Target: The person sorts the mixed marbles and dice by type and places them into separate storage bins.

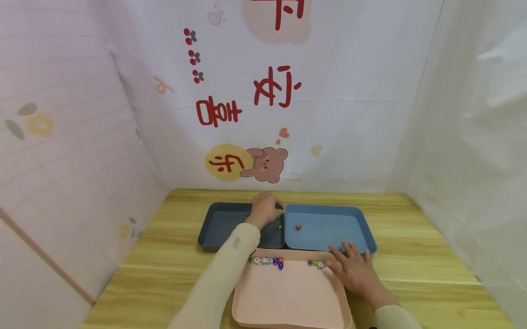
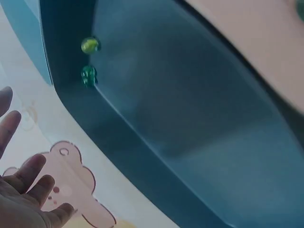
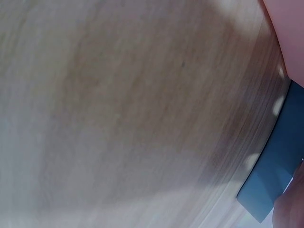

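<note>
Your desk [image 1: 416,281] stands against a printed backdrop [image 1: 361,114] and carries three trays. The pink tray [image 1: 291,301] sits nearest you. Beyond it, side by side, are the light blue tray [image 1: 331,227] on your right and the dark blue tray [image 1: 228,226] on your left.

Your left grip [image 1: 266,208] is over the far end of the dark blue tray, near the corner beside the light blue one. Its fingers are spread, with no piece visible between them. Your right grip [image 1: 355,269] is also spread, at the pink tray's far right corner and the near rim of the light blue tray (contact with either rim cannot be confirmed).

The lone red die [image 1: 298,227] lies in the light blue tray. White dice [image 1: 264,261], blue dice [image 1: 275,261] and a second red die [image 1: 281,260] line the pink tray's far wall; a smaller cluster lies near your right thumb. In the dark blue tray, the yellow-green bead [image 2: 90,45] and green bead [image 2: 89,76] sit along the wall shared with its neighbour.

Step in hand, as judged: moving small pieces between trays, with your left grip at the release or reach stage; which one is unclear. The next move calls for a fingertip pinch on one piece, without rolling the beads.
</note>
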`<state>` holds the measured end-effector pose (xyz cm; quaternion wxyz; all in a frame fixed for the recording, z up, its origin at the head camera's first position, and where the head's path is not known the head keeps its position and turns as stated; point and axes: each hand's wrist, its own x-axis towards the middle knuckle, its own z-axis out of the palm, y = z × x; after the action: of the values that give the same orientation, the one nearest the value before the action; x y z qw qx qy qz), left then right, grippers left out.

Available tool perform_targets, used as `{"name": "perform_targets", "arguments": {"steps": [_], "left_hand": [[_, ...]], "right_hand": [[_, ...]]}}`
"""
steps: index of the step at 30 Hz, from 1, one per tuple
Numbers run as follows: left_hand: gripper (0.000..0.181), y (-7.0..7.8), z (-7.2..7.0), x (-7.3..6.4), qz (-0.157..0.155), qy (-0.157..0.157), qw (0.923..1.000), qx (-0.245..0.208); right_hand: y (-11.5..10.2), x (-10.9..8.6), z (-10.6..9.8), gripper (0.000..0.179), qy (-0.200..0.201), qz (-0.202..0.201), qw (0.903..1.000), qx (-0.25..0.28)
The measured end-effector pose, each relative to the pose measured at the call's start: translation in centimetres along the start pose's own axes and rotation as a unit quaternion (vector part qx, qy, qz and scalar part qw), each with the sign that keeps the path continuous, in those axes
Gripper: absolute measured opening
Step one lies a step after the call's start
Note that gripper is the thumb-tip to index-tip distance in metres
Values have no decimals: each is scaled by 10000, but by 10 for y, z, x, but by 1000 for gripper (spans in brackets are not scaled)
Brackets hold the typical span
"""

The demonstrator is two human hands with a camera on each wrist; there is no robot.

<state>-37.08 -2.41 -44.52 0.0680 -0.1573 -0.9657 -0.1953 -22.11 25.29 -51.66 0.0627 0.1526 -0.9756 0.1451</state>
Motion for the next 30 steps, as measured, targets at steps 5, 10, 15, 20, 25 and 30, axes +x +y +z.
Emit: {"name": "perform_targets", "arguments": {"steps": [5, 10, 15, 20, 25, 30], "left_hand": [[27, -17, -11, -9, 55, -50, 9998, -175], [28, -38, -18, -25, -46, -132, 9995, -289], [27, -57, -26, -46, -61, -152, 9986, -497], [27, -71, -33, -71, -21, -92, 9972, -747], [25, -77, -35, -97, 177, 36, 9946, -1023], [21, -80, -31, -122, 365, 94, 9915, -1242]], "right_hand": [[3, 0, 4, 56, 140, -81, 9998, 108], [4, 1, 7, 56, 205, -104, 9996, 164], [0, 0, 2, 57, 44, -19, 10000, 70], [-1, 0, 0, 56, -26, 17, 10000, 24], [-2, 0, -1, 57, -94, 86, 9999, -30], [-4, 0, -1, 57, -101, 96, 9999, -9]]}}
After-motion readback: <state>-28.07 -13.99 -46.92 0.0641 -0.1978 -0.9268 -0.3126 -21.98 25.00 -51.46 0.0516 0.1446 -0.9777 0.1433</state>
